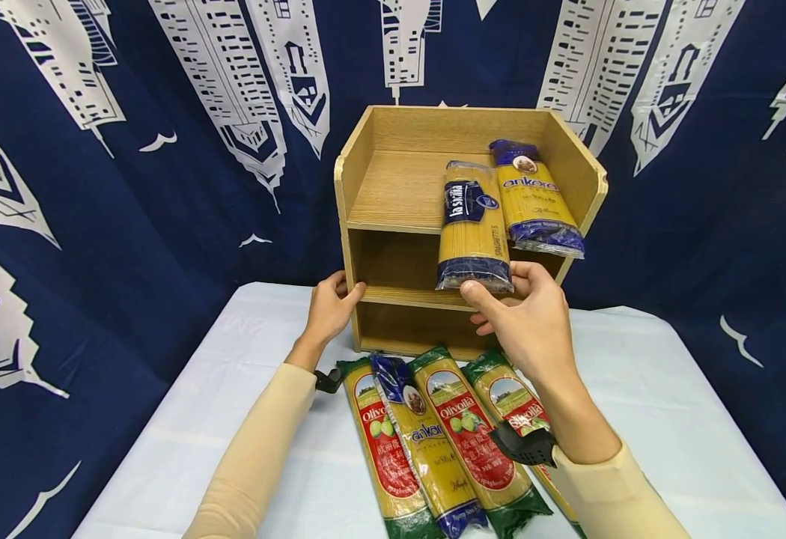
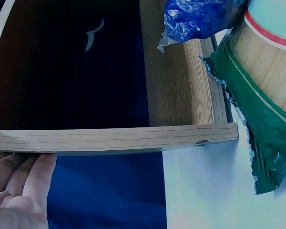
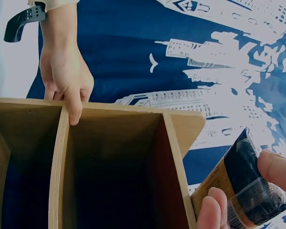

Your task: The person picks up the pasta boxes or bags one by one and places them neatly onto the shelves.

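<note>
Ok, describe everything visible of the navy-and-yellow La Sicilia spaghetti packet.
The flat, clear plastic La Sicilia spaghetti packet shows yellow strands, a navy label with white lettering and a navy lower end; no tear is visible. The right hand pinches that end between thumb and fingers. The packet tilts before the upper front of the brown wooden shelf, beside the yellow and blue plastic Ankara packet; contact with either is unclear.

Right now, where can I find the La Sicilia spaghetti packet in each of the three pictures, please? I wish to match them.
Head: the La Sicilia packet is right of centre, its near end held by the right hand.
Left wrist: not in this picture.
Right wrist: at the lower right, between thumb and fingers.
Shared landmark: the wooden shelf, with the left hand at its side.
</note>
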Available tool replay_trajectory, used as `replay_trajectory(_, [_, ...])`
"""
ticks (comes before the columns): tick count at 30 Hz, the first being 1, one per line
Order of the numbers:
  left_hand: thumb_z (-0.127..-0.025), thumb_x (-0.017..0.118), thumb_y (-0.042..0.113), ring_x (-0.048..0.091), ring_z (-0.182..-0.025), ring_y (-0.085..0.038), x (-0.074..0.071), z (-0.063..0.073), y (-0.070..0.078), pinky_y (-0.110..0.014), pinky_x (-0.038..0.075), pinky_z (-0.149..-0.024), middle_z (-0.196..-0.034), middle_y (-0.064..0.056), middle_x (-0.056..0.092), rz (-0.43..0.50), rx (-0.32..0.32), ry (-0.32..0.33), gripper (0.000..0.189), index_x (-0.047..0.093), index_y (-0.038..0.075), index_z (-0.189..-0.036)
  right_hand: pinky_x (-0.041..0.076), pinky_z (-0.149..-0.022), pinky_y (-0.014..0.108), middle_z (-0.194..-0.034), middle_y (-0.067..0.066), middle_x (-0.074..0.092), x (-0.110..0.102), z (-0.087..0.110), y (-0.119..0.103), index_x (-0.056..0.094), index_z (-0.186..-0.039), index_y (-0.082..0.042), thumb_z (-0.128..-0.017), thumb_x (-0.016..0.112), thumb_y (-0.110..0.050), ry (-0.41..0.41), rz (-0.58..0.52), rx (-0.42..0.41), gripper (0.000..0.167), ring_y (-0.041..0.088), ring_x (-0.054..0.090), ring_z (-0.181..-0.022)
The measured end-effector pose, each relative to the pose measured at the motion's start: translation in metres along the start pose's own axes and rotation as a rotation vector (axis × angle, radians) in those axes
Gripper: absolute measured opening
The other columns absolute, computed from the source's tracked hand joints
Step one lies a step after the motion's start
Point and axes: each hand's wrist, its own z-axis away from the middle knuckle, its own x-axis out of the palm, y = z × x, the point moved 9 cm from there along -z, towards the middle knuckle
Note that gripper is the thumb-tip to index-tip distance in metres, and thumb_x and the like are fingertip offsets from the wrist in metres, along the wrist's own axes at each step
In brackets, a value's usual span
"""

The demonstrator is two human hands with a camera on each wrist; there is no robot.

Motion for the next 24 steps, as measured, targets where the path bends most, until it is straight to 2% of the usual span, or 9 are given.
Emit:
replay_trajectory(5, [-0.097,0.068,0.023,0.072,-0.099,-0.026,-0.001,0.0,0.0,-0.046,0.055,-0.088,-0.105,-0.016,0.076,-0.006,0.004,0.004,0.035,0.067,-0.002,-0.121,0.058,-0.061,0.029,-0.113,0.016,0.067,-0.006,-0.011,0.0,0.052,-0.135,0.002,-0.083,0.084,-0.043,0.091,0.042,-0.03,0.076,0.018,0.071,-0.058])
replay_trajectory(12, [-0.098,0.067,0.021,0.072,-0.098,-0.025,0.0,-0.001,0.002,-0.045,0.055,-0.087,-0.104,-0.015,0.076,-0.016,0.014,-0.001,0.033,0.067,-0.002,-0.121,0.054,-0.052,0.024,-0.097,0.012,0.066,-0.018,-0.022,-0.008,0.061,-0.118,-0.001,-0.077,0.089,-0.044,0.216,0.134,-0.109,0.065,0.016,0.069,-0.055])
replay_trajectory(15, [-0.097,0.068,0.022,0.072,-0.097,-0.025,0.0,-0.001,0.002,-0.045,0.056,-0.086,-0.103,-0.015,0.076,-0.019,0.016,0.006,0.032,0.068,-0.002,-0.12,0.049,-0.058,0.024,-0.09,0.012,0.068,-0.022,-0.024,-0.012,0.063,-0.11,-0.001,-0.074,0.09,-0.045,0.28,0.199,-0.135,0.063,0.015,0.066,-0.062])
replay_trajectory(20, [-0.097,0.068,0.023,0.072,-0.098,-0.026,0.0,-0.001,0.001,-0.046,0.055,-0.086,-0.103,-0.015,0.076,-0.015,0.012,0.008,0.033,0.068,-0.001,-0.119,0.043,-0.068,0.031,-0.088,0.014,0.068,-0.024,-0.029,-0.018,0.061,-0.103,0.001,-0.072,0.092,-0.044,0.355,0.23,-0.189,0.063,0.018,0.06,-0.075])
replay_trajectory(24, [-0.097,0.068,0.022,0.072,-0.1,-0.027,0.001,0.0,0.001,-0.046,0.055,-0.088,-0.105,-0.017,0.076,-0.008,0.007,0.004,0.034,0.067,-0.002,-0.121,0.048,-0.062,0.025,-0.084,0.012,0.069,-0.022,-0.035,-0.017,0.058,-0.1,0.0,-0.074,0.091,-0.043,0.36,0.198,-0.202,0.06,0.012,0.066,-0.065])
